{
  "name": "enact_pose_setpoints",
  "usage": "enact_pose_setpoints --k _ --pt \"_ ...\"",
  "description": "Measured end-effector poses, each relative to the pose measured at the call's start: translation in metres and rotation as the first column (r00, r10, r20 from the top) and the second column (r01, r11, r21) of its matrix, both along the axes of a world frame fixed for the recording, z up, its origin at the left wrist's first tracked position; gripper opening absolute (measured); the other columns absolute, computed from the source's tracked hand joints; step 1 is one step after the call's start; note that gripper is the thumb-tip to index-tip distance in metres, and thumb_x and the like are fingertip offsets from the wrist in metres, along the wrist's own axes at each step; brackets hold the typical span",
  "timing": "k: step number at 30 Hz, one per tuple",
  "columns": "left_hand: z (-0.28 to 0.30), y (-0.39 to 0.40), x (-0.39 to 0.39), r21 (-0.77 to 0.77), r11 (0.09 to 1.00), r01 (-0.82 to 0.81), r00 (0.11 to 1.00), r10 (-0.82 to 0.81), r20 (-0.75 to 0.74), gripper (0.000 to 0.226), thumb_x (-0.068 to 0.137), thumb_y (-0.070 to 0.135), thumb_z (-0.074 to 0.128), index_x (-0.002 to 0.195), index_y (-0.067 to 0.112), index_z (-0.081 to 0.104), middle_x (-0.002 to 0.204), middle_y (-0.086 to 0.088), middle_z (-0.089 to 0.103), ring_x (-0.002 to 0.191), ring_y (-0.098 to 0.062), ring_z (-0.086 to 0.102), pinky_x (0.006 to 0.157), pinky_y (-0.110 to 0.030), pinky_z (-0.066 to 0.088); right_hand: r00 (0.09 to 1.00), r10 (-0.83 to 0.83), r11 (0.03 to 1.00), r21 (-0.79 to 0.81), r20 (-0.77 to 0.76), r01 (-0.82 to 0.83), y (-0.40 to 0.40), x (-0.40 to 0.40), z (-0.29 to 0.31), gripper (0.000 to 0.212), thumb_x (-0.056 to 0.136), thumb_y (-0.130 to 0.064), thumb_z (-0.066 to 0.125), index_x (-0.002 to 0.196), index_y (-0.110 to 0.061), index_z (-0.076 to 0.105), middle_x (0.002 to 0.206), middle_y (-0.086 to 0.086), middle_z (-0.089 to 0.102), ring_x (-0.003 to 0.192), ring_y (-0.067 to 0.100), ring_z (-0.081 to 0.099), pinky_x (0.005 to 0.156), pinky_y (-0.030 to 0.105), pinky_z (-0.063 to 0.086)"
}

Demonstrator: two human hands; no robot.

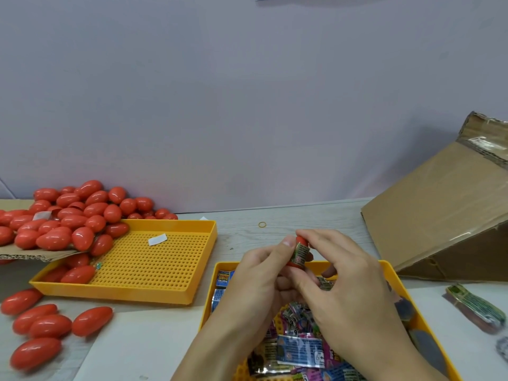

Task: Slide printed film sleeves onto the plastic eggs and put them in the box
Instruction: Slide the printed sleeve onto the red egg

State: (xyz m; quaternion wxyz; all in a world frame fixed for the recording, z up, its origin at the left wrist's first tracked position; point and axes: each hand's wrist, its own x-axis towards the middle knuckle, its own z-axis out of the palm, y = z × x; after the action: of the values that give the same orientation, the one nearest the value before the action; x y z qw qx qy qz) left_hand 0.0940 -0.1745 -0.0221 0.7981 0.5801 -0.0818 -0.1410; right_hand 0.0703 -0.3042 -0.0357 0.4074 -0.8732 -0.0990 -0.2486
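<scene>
- The left hand (pixel 254 273) curls round the lower part of a red egg (pixel 300 240), thumb up along its side; it grips the egg from the left.
- The right hand (pixel 341 273) pinches the top of the same egg, fingers arched over it and touching the sleeve (pixel 301 254).
- The sleeve is a shiny printed film band, green and dark, wrapped round the middle of the egg; the red ends show above and below it.
- The egg is held above the far edge of the near tray (pixel 393 273), a yellow plastic tray holding a loose heap of flat, glossy printed sleeves (pixel 298 350) in blue, pink and silver.
- To the left is a second yellow tray (pixel 154 259) with a perforated floor; a small white paper scrap (pixel 157 239) lies on it.
- A pile of smooth, glossy red eggs (pixel 68 215) spills from a cardboard sheet into that tray's left end; more lie loose on the table (pixel 275 215) at the lower left.
- A brown corrugated box (pixel 439 215) stands tilted at the right.
- A rubber band (pixel 262 224) lies on the pale wood-grain table beyond the hands.
- A bundle of sleeves (pixel 475 306) lies right of the near tray.
</scene>
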Motion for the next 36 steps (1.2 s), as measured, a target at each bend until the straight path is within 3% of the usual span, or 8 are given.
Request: enact_pose_setpoints --k 5,15,18,22,26,30,34,36 --pt "0.0005 0.0001 0.0003 -0.002 1.0 0.004 1.0 -0.004 0.002 0.034 0.082 0.039 0.061 0.088 0.007 0.074 0.072 -0.019 0.069 0.062 -0.023 0.067 0.06 -0.03 0.057 1.0 -0.017 1.0 0.014 0.007 0.017 -0.0003 0.0 0.0002 0.048 0.081 -0.027 0.077 0.127 -0.033 0.063 0.112 -0.03 0.057 0.094 -0.014 0.048 0.077 -0.001 0.037" --pt "0.0001 -0.0009 0.0009 -0.056 0.998 -0.01 1.0 0.01 -0.001 0.033 0.086 0.033 0.057 0.087 0.004 0.073 0.068 -0.015 0.064 0.06 -0.019 0.066 0.057 -0.026 0.055 0.999 0.037 0.998 0.047 0.004 -0.037 0.0013 -0.0004 0.0012 0.044 0.079 -0.027 0.079 0.122 -0.032 0.067 0.105 -0.027 0.06 0.095 -0.008 0.053 0.08 0.002 0.038" --pt "0.0002 -0.0001 0.0011 -0.057 0.998 -0.02 1.0 0.02 -0.006 0.034 0.084 0.038 0.059 0.081 0.009 0.077 0.069 -0.016 0.066 0.062 -0.021 0.067 0.059 -0.029 0.057 0.999 0.044 0.997 0.062 0.001 -0.044 0.0014 0.0001 0.0011 0.044 0.08 -0.04 0.074 0.122 -0.033 0.066 0.106 -0.026 0.061 0.097 -0.005 0.055 0.08 0.005 0.04" --pt "-0.0018 0.0015 0.0036 -0.06 0.997 -0.053 0.998 0.052 -0.018 0.03 0.077 0.039 0.061 0.074 0.016 0.08 0.07 -0.013 0.068 0.071 -0.025 0.069 0.065 -0.036 0.057 0.999 0.033 0.993 0.115 -0.012 -0.031 0.0006 0.0008 0.0014 0.058 0.074 -0.064 0.057 0.124 -0.037 0.064 0.108 -0.03 0.059 0.093 -0.007 0.055 0.08 0.006 0.042" --pt "-0.0011 0.0028 0.0043 -0.07 0.995 -0.076 0.997 0.076 0.008 0.032 0.073 0.034 0.065 0.086 0.008 0.08 0.08 -0.017 0.072 0.075 -0.023 0.071 0.066 -0.031 0.059 0.998 0.049 0.989 0.14 -0.029 -0.045 -0.0002 0.002 -0.0008 0.049 0.081 -0.045 0.069 0.129 -0.041 0.058 0.112 -0.032 0.057 0.108 -0.006 0.053 0.082 0.016 0.049" --pt "-0.0003 0.0051 0.0051 -0.138 0.986 -0.089 0.996 0.088 -0.009 0.029 0.078 0.026 0.072 0.09 0.0 0.074 0.09 -0.022 0.071 0.081 -0.029 0.07 0.07 -0.034 0.06 0.999 0.026 0.983 0.179 0.034 -0.031 0.0006 0.0009 0.0009 0.04 0.078 -0.041 0.07 0.115 -0.047 0.054 0.11 -0.029 0.057 0.11 -0.004 0.054 0.075 0.016 0.05" --pt "-0.0019 0.0067 0.0063 -0.172 0.975 -0.144 0.989 0.147 0.003 0.029 0.073 0.017 0.077 0.092 0.002 0.062 0.09 -0.018 0.07 0.086 -0.031 0.069 0.068 -0.031 0.059 0.992 -0.007 1.0 0.015 0.123 0.005 0.0032 -0.0023 0.0053 0.031 0.086 -0.031 0.069 0.112 -0.042 0.056 0.106 -0.027 0.055 0.109 -0.002 0.053 0.073 0.01 0.044" --pt "-0.0041 0.0067 0.0066 -0.103 0.979 -0.178 0.98 0.186 0.074 0.032 0.07 0.017 0.078 0.092 0.004 0.059 0.084 -0.01 0.072 0.083 -0.025 0.072 0.068 -0.029 0.057 0.99 0.003 0.997 -0.073 0.138 0.007 0.0064 -0.0039 0.0057 0.037 0.082 -0.029 0.066 0.115 -0.04 0.054 0.107 -0.026 0.051 0.107 -0.001 0.052 0.076 0.011 0.044"
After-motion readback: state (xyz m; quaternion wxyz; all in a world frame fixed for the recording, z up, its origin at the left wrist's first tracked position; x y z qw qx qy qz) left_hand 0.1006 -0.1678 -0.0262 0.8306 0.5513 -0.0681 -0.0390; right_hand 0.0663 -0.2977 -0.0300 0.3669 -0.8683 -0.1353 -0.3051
